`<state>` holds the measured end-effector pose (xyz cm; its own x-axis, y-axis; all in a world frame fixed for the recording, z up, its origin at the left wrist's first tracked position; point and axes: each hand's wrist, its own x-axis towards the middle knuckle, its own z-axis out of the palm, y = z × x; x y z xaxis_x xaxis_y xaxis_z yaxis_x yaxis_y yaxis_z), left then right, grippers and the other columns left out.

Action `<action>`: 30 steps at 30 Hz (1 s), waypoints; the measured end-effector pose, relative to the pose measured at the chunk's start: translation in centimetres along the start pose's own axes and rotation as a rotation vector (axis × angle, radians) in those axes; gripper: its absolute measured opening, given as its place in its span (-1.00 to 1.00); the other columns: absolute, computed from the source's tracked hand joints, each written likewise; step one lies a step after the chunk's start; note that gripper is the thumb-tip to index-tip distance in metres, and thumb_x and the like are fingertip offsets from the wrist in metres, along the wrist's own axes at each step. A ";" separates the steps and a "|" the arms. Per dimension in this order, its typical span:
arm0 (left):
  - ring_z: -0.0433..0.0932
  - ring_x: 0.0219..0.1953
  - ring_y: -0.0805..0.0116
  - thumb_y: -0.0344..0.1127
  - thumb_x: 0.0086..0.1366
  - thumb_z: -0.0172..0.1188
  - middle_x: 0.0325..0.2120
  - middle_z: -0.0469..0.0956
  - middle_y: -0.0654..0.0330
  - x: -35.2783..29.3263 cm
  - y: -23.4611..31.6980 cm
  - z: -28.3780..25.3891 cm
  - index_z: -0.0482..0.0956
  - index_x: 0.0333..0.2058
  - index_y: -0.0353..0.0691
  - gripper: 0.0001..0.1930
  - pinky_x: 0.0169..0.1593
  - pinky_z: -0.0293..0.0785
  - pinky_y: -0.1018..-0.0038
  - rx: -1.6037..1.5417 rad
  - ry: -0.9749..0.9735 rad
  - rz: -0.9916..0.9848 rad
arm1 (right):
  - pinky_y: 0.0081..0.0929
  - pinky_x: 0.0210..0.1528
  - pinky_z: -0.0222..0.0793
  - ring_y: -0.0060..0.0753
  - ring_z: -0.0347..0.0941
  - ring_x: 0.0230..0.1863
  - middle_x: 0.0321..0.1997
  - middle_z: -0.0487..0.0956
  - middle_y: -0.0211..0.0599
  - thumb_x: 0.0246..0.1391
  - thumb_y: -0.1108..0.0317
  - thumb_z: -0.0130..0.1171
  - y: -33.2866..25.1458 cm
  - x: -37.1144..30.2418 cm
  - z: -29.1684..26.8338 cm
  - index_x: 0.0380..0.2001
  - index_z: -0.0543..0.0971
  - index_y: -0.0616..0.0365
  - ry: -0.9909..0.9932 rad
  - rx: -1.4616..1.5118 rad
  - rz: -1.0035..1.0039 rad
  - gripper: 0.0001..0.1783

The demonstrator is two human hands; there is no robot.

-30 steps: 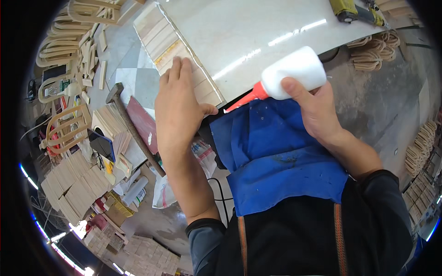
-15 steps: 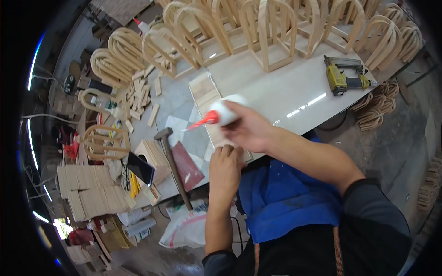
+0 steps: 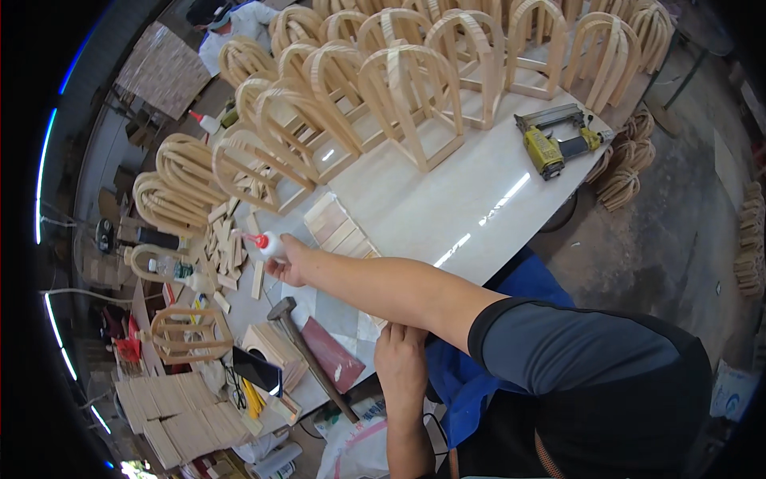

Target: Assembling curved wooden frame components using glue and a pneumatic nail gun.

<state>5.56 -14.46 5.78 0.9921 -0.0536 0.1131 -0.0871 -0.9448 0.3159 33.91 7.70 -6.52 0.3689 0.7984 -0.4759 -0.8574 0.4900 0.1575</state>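
My right hand reaches out over the left part of the worktable, closed around a white squeeze bottle. The bottle has a red nozzle that points left. A row of flat wooden slats lies beneath and beyond my right forearm, which hides part of it. At the table's front edge, my left hand has its fingers bent and pressed together at the near end of the slats. What those fingers hold, if anything, is hidden.
Many arched wooden frames stand across the back. A yellow nail gun lies at right. Left of my hands are a hammer, dark red sandpaper, a phone, loose wood blocks and stacked boards. Another person is at the far left.
My right hand has carried the bottle left and away from me, from above the slats to beside the loose blocks. My left hand stays at the slats' near end. The view has shifted.
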 end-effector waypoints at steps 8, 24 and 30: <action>0.72 0.07 -0.05 -0.44 0.33 0.35 0.03 0.76 0.02 -5.3 -3.7 -0.2 0.74 -0.04 -0.26 -0.76 0.13 0.64 0.17 0.080 0.122 -0.085 | -0.44 -0.31 0.55 -0.38 0.54 -0.42 -0.34 0.68 -0.23 0.45 0.06 0.23 1.6 -25.6 -2.3 -0.18 0.68 0.26 -0.380 -1.013 -0.063 -0.59; 0.73 -0.05 0.04 -0.49 0.23 0.37 -0.06 0.78 0.08 -0.8 -2.5 -0.9 0.71 -0.09 -0.26 -0.74 0.10 0.65 0.21 -0.021 0.060 0.105 | -0.17 0.09 0.61 -0.11 0.68 -0.02 0.09 0.73 -0.11 0.32 0.25 0.31 -39.5 -59.3 -12.6 0.19 0.64 0.21 1.293 -1.438 -1.961 -0.56; 0.72 -0.07 0.07 -0.50 0.22 0.38 -0.09 0.77 0.12 -1.2 0.0 0.7 0.72 -0.08 -0.24 -0.73 0.07 0.64 0.25 -0.099 0.140 0.098 | -0.03 0.04 0.61 0.08 0.71 -0.04 0.01 0.79 -0.10 0.29 0.21 0.28 -49.8 -64.8 -7.2 0.05 0.73 0.20 1.450 -1.711 -1.839 -0.62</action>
<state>4.45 -14.57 4.99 0.9569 -0.0919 0.2756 -0.1980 -0.9006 0.3870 50.11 -70.97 10.22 0.7450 -0.3704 0.5548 -0.0234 -0.8456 -0.5332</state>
